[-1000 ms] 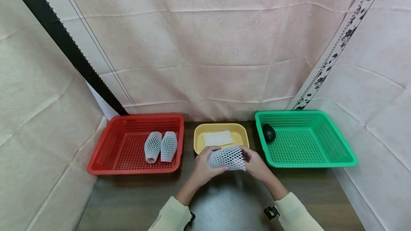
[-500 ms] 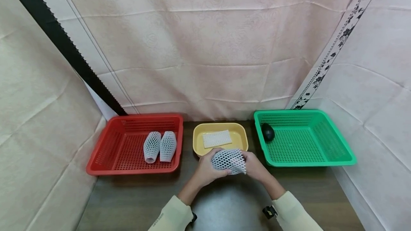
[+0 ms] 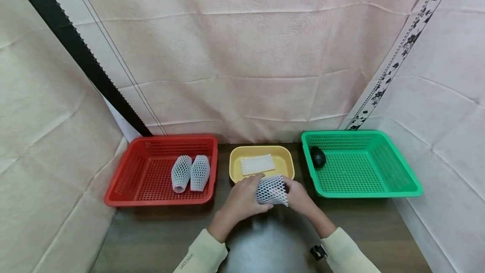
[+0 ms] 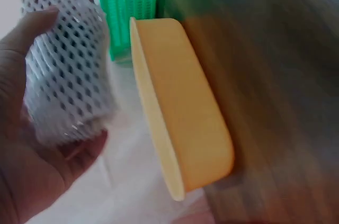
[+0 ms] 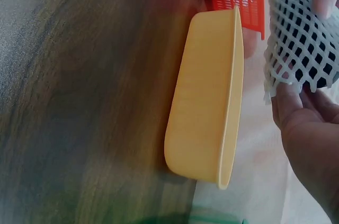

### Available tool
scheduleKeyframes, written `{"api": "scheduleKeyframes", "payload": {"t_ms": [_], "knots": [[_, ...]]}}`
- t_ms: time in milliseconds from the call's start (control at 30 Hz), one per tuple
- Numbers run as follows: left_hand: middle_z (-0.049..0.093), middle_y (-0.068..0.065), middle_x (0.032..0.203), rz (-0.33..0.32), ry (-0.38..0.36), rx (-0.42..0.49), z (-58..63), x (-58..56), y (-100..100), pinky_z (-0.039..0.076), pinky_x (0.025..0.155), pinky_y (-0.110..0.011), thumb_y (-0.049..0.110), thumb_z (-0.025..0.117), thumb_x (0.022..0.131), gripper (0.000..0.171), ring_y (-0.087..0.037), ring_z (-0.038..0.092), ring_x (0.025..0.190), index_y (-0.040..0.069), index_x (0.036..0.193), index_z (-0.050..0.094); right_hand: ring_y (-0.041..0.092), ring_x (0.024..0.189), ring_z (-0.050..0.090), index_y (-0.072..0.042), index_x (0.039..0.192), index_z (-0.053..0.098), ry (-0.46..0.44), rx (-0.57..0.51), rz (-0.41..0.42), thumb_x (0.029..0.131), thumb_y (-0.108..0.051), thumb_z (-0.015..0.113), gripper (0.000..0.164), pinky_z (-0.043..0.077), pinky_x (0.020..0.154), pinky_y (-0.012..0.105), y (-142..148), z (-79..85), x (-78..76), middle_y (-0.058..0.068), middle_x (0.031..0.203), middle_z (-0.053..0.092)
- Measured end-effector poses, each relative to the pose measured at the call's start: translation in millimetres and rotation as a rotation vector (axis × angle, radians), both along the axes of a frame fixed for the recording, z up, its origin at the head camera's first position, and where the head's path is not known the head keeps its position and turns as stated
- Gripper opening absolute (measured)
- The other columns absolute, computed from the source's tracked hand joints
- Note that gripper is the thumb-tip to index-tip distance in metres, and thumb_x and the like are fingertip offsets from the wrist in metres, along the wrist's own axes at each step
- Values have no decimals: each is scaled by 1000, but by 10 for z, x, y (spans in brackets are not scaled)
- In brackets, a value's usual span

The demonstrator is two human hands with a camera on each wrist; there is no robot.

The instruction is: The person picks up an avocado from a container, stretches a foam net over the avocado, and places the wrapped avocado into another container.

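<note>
A white foam net sleeve is held between both hands, just in front of the yellow tray. Something dark shows through its mesh in the right wrist view, where the sleeve spreads wide. My left hand grips the sleeve's left part, thumb on one side and fingers on the other, covering that end. At the other end, my right hand pinches the jagged edge with its fingertips. In the left wrist view the mesh bulges around its contents. A flat white net sleeve lies in the tray.
On the left stands a red basket with two net-wrapped objects side by side. A green basket on the right holds a dark oval object against its left wall. Cloth hangs behind the wooden table.
My left hand has slid rightward over the sleeve and now covers more of it. Both hands have come slightly nearer to the body. The baskets and their contents stay put.
</note>
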State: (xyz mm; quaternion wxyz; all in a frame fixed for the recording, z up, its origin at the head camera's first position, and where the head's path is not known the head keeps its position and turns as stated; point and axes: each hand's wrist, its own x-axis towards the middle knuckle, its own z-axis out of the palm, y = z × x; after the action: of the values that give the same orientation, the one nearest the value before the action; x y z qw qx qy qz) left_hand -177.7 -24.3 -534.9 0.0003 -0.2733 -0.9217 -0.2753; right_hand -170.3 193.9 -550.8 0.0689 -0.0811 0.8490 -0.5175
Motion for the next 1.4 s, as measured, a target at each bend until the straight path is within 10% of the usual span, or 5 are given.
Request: {"api": "scheduleKeyframes", "payload": {"t_ms": [167,900,1400], "knots": [[63,-9,131,-2,38,-123,16,-11,77,56,96,-43,55,86,75,98,-22,64,108,13,152,41,16,93,63,-9,121,66,48,79,-23,91,-17,78,34,55,82,28,-98,34,22,7,110,71],[62,-9,131,137,40,31,98,-175,-410,57,95,-44,44,89,76,86,-23,64,108,12,145,48,19,99,71,-9,124,67,221,92,39,103,-13,63,22,59,85,28,-108,75,-4,7,119,74],[55,-22,141,341,21,55,337,-440,-1007,47,107,-59,39,88,80,92,-38,58,124,5,151,39,21,139,54,-12,146,56,568,418,300,101,-21,65,46,46,113,44,-564,171,-4,5,150,57]]}}
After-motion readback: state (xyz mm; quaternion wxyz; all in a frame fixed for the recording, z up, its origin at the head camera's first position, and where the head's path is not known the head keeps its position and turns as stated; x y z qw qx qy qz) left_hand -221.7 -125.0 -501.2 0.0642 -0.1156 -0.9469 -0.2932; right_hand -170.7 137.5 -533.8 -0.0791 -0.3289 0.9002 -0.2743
